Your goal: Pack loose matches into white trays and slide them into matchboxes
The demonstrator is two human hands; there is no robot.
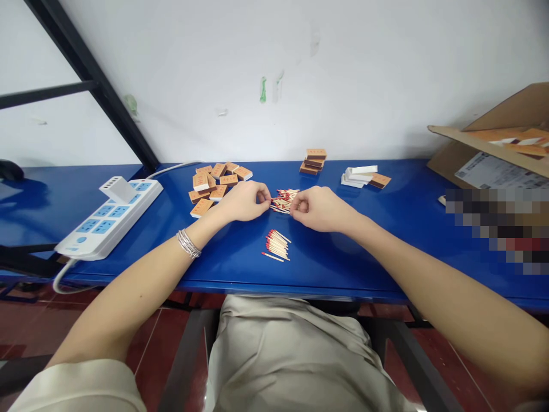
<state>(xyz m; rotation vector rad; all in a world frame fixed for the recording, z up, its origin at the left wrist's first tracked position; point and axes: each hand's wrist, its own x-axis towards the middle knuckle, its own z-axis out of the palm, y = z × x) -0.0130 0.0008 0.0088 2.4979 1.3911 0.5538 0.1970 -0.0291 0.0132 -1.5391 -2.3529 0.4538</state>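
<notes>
A loose heap of red-tipped matches lies on the blue table between my two hands. My left hand pinches at the heap's left edge, where a match seems to lie between thumb and forefinger. At the right end of the heap, my right hand has its thumb and fingers pressed together; what they hold, if anything, is hidden. Closer to me is a smaller, neater bunch of matches, heads to the upper left. One single match rests just in front of that bunch.
Several orange matchboxes are scattered beyond my left forearm. A small matchbox stack stands by the wall, with white inner trays to its right. A power strip lies far left; an open cardboard box stands at right.
</notes>
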